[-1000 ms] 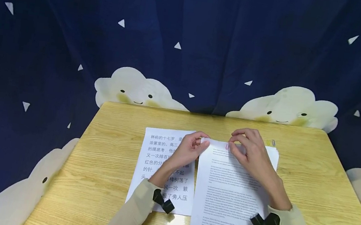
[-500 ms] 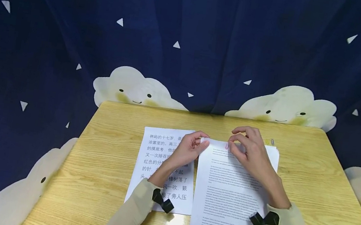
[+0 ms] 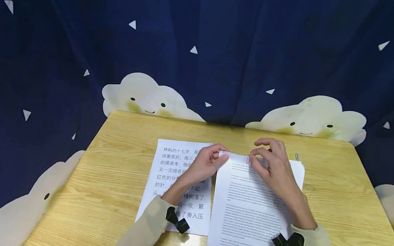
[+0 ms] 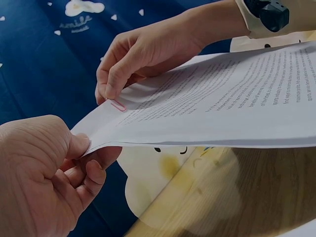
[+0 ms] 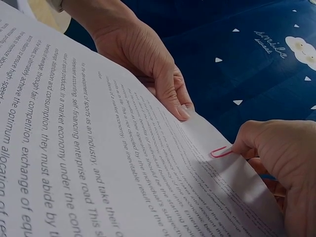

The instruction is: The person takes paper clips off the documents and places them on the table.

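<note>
A printed paper stack [image 3: 251, 231] lies toward me with its top edge lifted off the table, as both wrist views show. My left hand [image 3: 207, 164] pinches its top-left corner, thumb on the upper face and fingers below. At the top edge, my right hand [image 3: 276, 170] pinches a pink paper clip [image 5: 220, 152] between thumb and fingers. One looped end of the paper clip [image 4: 118, 105] lies over the top sheet; its other end is hidden under the thumb.
A sheet with large Chinese print [image 3: 165, 169] lies left of the stack, partly under my left arm. Beyond the stack's top-right corner are a grey paper clip [image 3: 296, 156] and something yellow. A dark blue curtain [image 3: 211, 24] hangs behind the wooden table [image 3: 104, 194].
</note>
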A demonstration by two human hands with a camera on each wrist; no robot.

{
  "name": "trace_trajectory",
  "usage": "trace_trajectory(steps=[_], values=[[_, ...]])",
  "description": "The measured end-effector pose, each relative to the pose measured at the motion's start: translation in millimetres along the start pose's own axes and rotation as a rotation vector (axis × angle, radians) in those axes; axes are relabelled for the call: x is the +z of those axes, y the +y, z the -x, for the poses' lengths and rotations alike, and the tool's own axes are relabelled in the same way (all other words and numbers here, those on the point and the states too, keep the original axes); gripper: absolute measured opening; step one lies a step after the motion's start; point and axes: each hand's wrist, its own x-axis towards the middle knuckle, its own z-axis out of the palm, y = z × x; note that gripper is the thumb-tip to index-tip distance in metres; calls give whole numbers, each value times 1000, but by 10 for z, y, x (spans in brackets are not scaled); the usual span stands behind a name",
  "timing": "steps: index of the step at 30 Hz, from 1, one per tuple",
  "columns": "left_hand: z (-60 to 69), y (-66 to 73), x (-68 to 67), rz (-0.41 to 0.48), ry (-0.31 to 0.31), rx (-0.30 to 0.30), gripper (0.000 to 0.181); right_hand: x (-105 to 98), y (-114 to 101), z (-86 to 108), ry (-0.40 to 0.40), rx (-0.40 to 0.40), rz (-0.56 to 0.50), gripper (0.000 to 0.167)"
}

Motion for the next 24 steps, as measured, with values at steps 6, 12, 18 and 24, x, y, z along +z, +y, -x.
trace_trajectory(steps=[6,12,18,24], values=[[1,-5,-2,13,-2,-2,23,0,-7,3,-6,16,0,5],[-1,2,1,2,-2,-2,22,-16,-17,3,-7,24,0,4],[1,10,2,-8,-1,4,22,-17,-9,7,3,11,-6,8],[-1,1,7,-6,3,-6,22,-20,-7,10,9,-1,-13,4]])
